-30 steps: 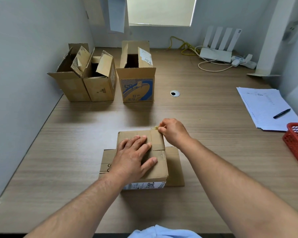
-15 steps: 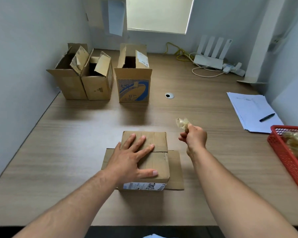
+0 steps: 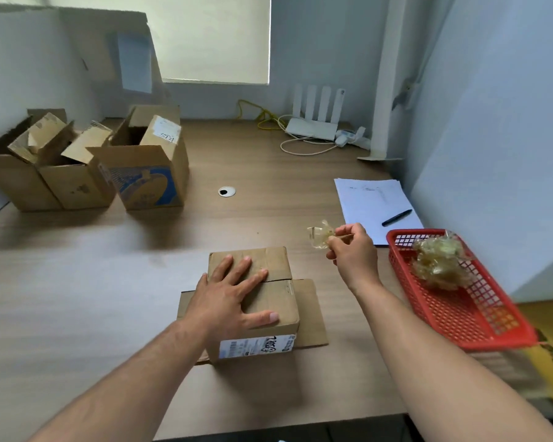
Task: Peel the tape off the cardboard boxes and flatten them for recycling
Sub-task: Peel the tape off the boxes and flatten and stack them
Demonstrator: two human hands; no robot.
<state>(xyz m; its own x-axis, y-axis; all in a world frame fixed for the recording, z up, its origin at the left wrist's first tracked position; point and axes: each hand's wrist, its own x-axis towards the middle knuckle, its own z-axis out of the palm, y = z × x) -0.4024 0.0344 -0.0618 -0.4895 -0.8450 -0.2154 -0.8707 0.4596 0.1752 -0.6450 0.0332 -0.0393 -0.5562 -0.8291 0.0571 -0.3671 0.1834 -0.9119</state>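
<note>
My right hand (image 3: pixel 351 253) has carried its pinched tape (image 3: pixel 319 236) toward the basket (image 3: pixel 495 342) at the table's (image 3: pixel 77 298) right edge. My left hand (image 3: pixel 233 291) lies flat on the unflattened box (image 3: pixel 275 303); 3 boxes (image 3: pixel 77 186) wait at the far left corner.

The wooden tabletop (image 3: pixel 109 282) carries 3 open boxes (image 3: pixel 77 183) at far left and a flat cardboard sheet (image 3: pixel 310 311) near the front. A router (image 3: pixel 312 127) sits at the back, with papers (image 3: pixel 364 199) and a red basket (image 3: pixel 466 317) on the right.
</note>
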